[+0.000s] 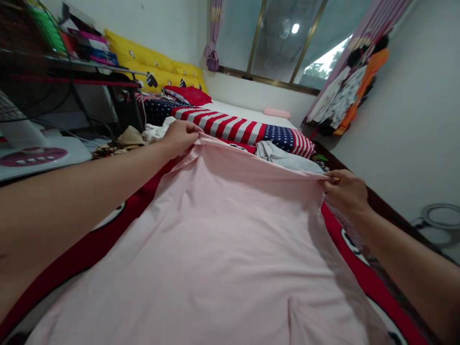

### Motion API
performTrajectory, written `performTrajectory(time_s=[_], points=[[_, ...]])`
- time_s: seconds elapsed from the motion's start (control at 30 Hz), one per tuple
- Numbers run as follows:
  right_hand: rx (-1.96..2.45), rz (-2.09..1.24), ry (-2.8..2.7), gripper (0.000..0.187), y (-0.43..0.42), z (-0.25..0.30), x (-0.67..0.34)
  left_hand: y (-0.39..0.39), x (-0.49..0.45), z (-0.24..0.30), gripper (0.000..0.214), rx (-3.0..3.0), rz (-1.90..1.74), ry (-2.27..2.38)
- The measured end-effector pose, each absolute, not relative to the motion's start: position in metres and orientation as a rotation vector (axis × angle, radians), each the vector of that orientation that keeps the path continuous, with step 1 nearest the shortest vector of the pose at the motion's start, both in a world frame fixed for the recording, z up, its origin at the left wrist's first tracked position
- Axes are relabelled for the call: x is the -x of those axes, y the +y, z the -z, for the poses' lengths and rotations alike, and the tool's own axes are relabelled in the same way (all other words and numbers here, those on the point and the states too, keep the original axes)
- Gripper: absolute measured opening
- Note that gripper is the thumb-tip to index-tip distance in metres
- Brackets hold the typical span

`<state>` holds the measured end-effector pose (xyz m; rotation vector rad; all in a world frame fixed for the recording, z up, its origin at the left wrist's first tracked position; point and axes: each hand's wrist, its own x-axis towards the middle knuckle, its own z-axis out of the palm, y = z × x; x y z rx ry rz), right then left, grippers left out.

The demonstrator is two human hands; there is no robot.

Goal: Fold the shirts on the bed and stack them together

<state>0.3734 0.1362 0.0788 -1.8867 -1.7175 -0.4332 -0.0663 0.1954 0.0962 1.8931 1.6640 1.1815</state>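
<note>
The pink cloth (223, 230) is showing a smooth, matt, thin-looking weave that is breaking into soft creases, while the red printed cloth (138, 206) beneath it is looking equally matt and the striped bedcover (223, 122) is showing a flat, lustreless fabric face. The yellow cushion (165, 62) is presenting padded, dimpled cloth, the purple curtain (214, 38) is hanging in pleated fabric, and the white fan base (72, 148) is looking like smooth plastic. The window panes (287, 48) are reflecting light as glossy glass, their gold-toned frame (273, 81) is looking metallic, and the wall (413, 120) is appearing smooth and matt.
</note>
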Motion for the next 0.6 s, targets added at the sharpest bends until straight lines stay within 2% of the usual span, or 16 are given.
performTrajectory(time_s=[0.17, 0.3, 0.37, 0.5, 0.6], points=[[1.596, 0.283, -1.824, 0.017, 0.05, -0.07, -0.378, 0.15, 0.1, -0.106, 0.03, -2.032, -1.112, 1.541], [1.677, -0.011, -2.097, 0.019, -0.022, -0.038, -0.391, 0.11, 0.125, -0.09, 0.026, -2.417, -0.42, 1.383], [1.72, -0.061, -2.087, 0.022, -0.042, -0.026, -0.397, 0.092, 0.12, -0.081, 0.026, -2.582, -0.196, 1.208], [1.748, -0.076, -1.855, 0.02, -0.035, -0.024, -0.395, 0.069, 0.065, -0.063, 0.024, -2.683, -0.29, 1.077], [1.738, -0.101, -1.706, 0.021, -0.006, -0.032, -0.382, 0.068, 0.009, -0.039, 0.031, -2.791, -0.435, 1.045]])
